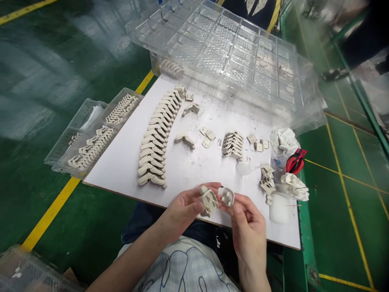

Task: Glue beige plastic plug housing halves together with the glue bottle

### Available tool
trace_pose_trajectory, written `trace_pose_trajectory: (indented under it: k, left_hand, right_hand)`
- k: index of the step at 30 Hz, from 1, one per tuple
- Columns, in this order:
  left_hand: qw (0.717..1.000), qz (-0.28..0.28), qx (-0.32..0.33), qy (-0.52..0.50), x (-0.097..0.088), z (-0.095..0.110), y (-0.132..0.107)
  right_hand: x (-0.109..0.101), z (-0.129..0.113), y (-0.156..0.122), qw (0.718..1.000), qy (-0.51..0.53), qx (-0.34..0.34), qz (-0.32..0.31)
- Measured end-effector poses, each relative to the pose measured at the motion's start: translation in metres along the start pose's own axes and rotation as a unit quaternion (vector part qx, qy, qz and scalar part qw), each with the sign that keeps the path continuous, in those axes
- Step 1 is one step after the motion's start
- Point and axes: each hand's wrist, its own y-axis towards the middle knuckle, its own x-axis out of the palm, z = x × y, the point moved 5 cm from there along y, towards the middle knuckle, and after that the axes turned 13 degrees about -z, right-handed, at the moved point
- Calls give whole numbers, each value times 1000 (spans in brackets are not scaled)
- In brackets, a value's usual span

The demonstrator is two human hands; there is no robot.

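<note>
Close to the front edge of the white board, my left hand (187,207) grips a beige plastic part (209,201) with slots and a rounded knob. Beside it, my right hand (246,217) pinches a smaller beige shell-like piece (227,197), its hollow side showing. The two pieces are a small gap apart. Beyond my hands, a long curved row of nested beige angled parts (156,146) stands on the left, and a shorter stack (233,145) lies to the right. Loose flat pieces (207,136) and an angled part (184,140) are between them.
Large clear compartment trays (219,44) cover the board's far side. Smaller clear boxes of beige parts (94,146) stand at the left. On the right are red-handled pliers (295,163), crumpled white material (285,140), a white block (278,209) and more beige parts (267,181).
</note>
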Motion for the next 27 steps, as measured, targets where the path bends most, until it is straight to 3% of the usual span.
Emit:
trace_pose_trajectory:
  k: [3, 7, 11, 20, 24, 27]
  left_hand:
    - [996, 87, 9, 25, -2, 0, -2]
    - [991, 130, 15, 20, -2, -2, -3]
    - [987, 151, 49, 14, -3, 1, -2]
    - [986, 150, 60, 28, -6, -1, -1]
    - [978, 177, 67, 84, -6, 1, -4]
    - [968, 191, 66, 148, -2, 8, -6]
  right_hand:
    - [-3, -21, -7, 968, -209, -121, 65]
    - [13, -39, -8, 889, -369, -273, -2]
    - [21, -40, -3, 854, -413, -314, -38]
    - [27, -42, 0, 848, -417, -325, -44]
    - [28, -39, -1, 851, -413, -320, -47]
    - [23, -35, 0, 887, -375, -268, -39]
